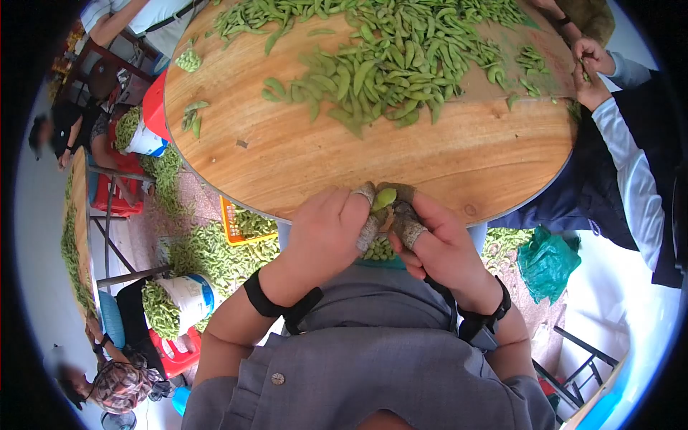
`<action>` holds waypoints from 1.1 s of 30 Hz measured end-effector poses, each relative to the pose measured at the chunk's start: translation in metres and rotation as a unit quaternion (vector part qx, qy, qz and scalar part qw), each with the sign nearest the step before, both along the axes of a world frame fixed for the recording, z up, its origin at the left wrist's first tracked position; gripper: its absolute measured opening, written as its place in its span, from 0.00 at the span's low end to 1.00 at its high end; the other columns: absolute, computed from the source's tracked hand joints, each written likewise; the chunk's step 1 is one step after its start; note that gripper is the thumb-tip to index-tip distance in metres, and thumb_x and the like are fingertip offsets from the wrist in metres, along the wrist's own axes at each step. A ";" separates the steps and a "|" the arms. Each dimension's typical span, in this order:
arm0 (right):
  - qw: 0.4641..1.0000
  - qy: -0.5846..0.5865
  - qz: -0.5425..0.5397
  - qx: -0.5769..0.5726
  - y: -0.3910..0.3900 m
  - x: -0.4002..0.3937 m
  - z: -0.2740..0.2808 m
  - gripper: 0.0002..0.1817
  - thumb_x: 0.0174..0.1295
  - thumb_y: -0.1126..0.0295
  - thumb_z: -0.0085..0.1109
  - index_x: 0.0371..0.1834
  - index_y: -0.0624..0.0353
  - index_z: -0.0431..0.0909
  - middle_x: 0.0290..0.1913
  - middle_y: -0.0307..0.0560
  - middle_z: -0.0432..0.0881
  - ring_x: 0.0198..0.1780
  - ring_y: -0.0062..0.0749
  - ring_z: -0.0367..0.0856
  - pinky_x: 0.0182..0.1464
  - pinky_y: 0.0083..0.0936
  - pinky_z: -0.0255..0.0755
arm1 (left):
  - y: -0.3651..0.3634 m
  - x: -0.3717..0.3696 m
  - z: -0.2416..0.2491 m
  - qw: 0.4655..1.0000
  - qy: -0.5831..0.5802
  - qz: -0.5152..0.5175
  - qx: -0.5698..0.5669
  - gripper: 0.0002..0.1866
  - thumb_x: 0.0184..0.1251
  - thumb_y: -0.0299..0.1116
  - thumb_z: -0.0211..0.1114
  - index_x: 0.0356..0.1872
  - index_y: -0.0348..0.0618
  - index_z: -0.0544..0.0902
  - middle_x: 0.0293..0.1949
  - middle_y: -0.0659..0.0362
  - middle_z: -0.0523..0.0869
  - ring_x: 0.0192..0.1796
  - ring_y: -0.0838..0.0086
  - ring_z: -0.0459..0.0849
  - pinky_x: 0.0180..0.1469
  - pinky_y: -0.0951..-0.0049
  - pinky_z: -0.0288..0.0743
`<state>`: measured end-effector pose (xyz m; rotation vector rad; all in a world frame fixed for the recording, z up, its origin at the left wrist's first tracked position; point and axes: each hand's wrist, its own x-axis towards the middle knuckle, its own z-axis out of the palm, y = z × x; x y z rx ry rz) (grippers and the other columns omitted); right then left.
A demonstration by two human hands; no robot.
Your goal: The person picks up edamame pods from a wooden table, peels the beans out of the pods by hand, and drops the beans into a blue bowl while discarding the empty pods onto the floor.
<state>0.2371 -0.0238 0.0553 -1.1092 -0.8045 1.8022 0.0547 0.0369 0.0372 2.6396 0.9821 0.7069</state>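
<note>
At the table's near edge my left hand (326, 226) and my right hand (448, 247) meet, both closed. Worn, dirty grey covers wrap the thumbs and forefingers. Between these fingertips sits a green soybean pod (385, 198), pinched from both sides; part of it is hidden by the fingers. Just below my hands, shelled green beans (378, 249) show in a container at my lap, mostly covered by my hands. Farther in on the tabletop lies a big heap of soybean pods (401, 68).
The round wooden table (287, 165) spans the front. Another person's hands (591, 72) work at its right side. At left stand an orange crate (247, 226) and a white bucket (190, 301) of pods, with pods strewn on the floor. A green plastic bag (548, 264) lies at right.
</note>
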 end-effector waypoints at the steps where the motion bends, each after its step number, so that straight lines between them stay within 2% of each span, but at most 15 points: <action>1: 1.000 0.001 -0.001 0.001 0.000 -0.001 -0.002 0.21 0.64 0.80 0.37 0.59 0.56 0.67 0.31 0.37 0.74 0.20 0.15 0.64 0.19 0.14 0.60 | 0.000 0.001 0.000 1.000 0.001 -0.001 0.001 0.07 0.57 0.28 0.61 0.35 0.37 0.74 0.30 0.51 0.77 0.33 0.51 0.77 0.33 0.59 0.71; 4: 0.999 0.030 -0.018 -0.004 0.000 -0.003 -0.006 0.18 0.65 0.79 0.39 0.57 0.55 0.68 0.31 0.36 0.74 0.20 0.14 0.64 0.19 0.13 0.60 | -0.003 0.004 -0.001 0.978 -0.113 -0.022 -0.173 0.07 0.59 0.27 0.60 0.34 0.36 0.74 0.30 0.49 0.79 0.33 0.50 0.78 0.33 0.60 0.72; 6: 0.999 0.024 -0.025 -0.040 0.000 -0.005 -0.010 0.17 0.66 0.77 0.41 0.56 0.54 0.69 0.31 0.36 0.73 0.20 0.14 0.63 0.19 0.13 0.61 | -0.007 0.004 -0.005 0.874 -0.219 0.013 -0.433 0.05 0.60 0.27 0.58 0.34 0.36 0.74 0.30 0.46 0.80 0.34 0.48 0.79 0.34 0.62 0.73; 10: 0.997 0.002 -0.025 -0.070 -0.001 -0.004 -0.016 0.23 0.65 0.78 0.36 0.62 0.52 0.67 0.31 0.37 0.72 0.20 0.14 0.61 0.19 0.14 0.58 | -0.004 0.006 -0.008 0.871 -0.166 0.011 -0.463 0.06 0.62 0.26 0.57 0.37 0.35 0.75 0.30 0.45 0.81 0.35 0.51 0.81 0.37 0.64 0.73; 13: 0.998 -0.015 -0.026 -0.057 0.001 0.000 -0.012 0.23 0.64 0.77 0.36 0.63 0.52 0.66 0.31 0.37 0.72 0.20 0.14 0.61 0.19 0.14 0.58 | 0.001 0.005 -0.014 0.922 -0.139 -0.036 -0.360 0.09 0.61 0.27 0.59 0.41 0.35 0.76 0.31 0.45 0.80 0.34 0.59 0.81 0.37 0.67 0.73; 15: 0.999 0.007 -0.012 -0.051 0.001 0.004 -0.007 0.17 0.67 0.75 0.41 0.58 0.52 0.68 0.31 0.36 0.73 0.21 0.14 0.64 0.20 0.13 0.61 | 0.006 0.000 -0.004 0.968 -0.072 -0.070 -0.230 0.08 0.68 0.32 0.58 0.39 0.37 0.78 0.26 0.64 0.77 0.30 0.77 0.76 0.34 0.72 0.72; 16: 0.999 0.008 -0.013 -0.050 0.000 0.007 -0.006 0.17 0.67 0.75 0.41 0.58 0.52 0.68 0.31 0.36 0.73 0.21 0.14 0.64 0.20 0.13 0.61 | 0.005 0.001 -0.001 0.968 -0.070 -0.070 -0.230 0.08 0.68 0.32 0.58 0.39 0.37 0.78 0.26 0.64 0.77 0.30 0.77 0.76 0.34 0.72 0.72; 19: 0.999 0.006 -0.029 -0.045 -0.001 0.012 -0.006 0.16 0.67 0.74 0.42 0.58 0.54 0.68 0.31 0.36 0.73 0.20 0.14 0.64 0.19 0.13 0.60 | 0.002 0.000 0.005 0.897 -0.208 -0.018 -0.390 0.07 0.70 0.31 0.55 0.42 0.38 0.77 0.26 0.64 0.75 0.29 0.76 0.75 0.32 0.73 0.69; 21: 0.999 0.001 -0.046 -0.003 0.003 0.013 -0.006 0.14 0.69 0.71 0.47 0.56 0.57 0.70 0.29 0.36 0.73 0.18 0.15 0.64 0.19 0.13 0.59 | 0.004 -0.005 0.009 0.775 -0.234 -0.015 -0.586 0.08 0.73 0.30 0.52 0.45 0.40 0.77 0.26 0.64 0.74 0.27 0.78 0.71 0.30 0.76 0.65; 25: 0.998 0.029 -0.056 0.015 0.010 0.008 -0.014 0.12 0.69 0.67 0.53 0.52 0.58 0.73 0.25 0.35 0.72 0.17 0.15 0.64 0.18 0.13 0.58 | -0.001 -0.003 -0.005 0.703 -0.306 -0.059 -0.640 0.11 0.76 0.36 0.48 0.43 0.40 0.75 0.23 0.66 0.69 0.24 0.80 0.65 0.27 0.79 0.58; 27: 0.998 0.046 -0.043 0.031 0.013 0.008 -0.022 0.12 0.67 0.66 0.57 0.48 0.59 0.75 0.22 0.34 0.72 0.16 0.15 0.65 0.18 0.13 0.57 | -0.001 -0.003 -0.005 0.503 -0.405 -0.041 -0.762 0.13 0.76 0.38 0.49 0.34 0.42 0.74 0.21 0.67 0.65 0.24 0.82 0.62 0.27 0.79 0.56; 28: 0.998 0.047 -0.042 0.032 0.014 0.008 -0.021 0.12 0.67 0.66 0.57 0.48 0.59 0.75 0.22 0.34 0.72 0.16 0.15 0.65 0.18 0.13 0.57 | -0.002 -0.002 -0.003 0.504 -0.406 -0.041 -0.761 0.13 0.76 0.38 0.49 0.34 0.42 0.74 0.21 0.67 0.65 0.24 0.82 0.62 0.27 0.79 0.56; 30: 0.997 0.045 -0.025 0.049 0.014 0.009 -0.019 0.10 0.67 0.66 0.58 0.46 0.60 0.76 0.21 0.33 0.71 0.16 0.15 0.65 0.18 0.13 0.57 | -0.004 0.000 0.001 0.388 -0.428 -0.101 -0.810 0.13 0.76 0.39 0.50 0.33 0.43 0.72 0.20 0.68 0.63 0.23 0.81 0.59 0.26 0.79 0.54; 31: 0.997 0.046 -0.024 0.049 0.014 0.009 -0.019 0.10 0.67 0.66 0.58 0.46 0.60 0.76 0.21 0.33 0.71 0.16 0.15 0.65 0.18 0.13 0.57 | -0.003 -0.001 -0.002 0.388 -0.429 -0.100 -0.810 0.13 0.76 0.39 0.50 0.33 0.43 0.72 0.20 0.68 0.63 0.23 0.81 0.59 0.26 0.79 0.54; 33: 0.996 0.076 -0.020 0.043 0.013 0.010 -0.019 0.07 0.66 0.70 0.56 0.43 0.60 0.76 0.21 0.34 0.73 0.17 0.15 0.66 0.18 0.14 0.57 | -0.001 0.000 -0.010 0.278 -0.437 -0.165 -0.840 0.10 0.75 0.36 0.51 0.34 0.42 0.72 0.22 0.67 0.68 0.23 0.77 0.66 0.27 0.73 0.61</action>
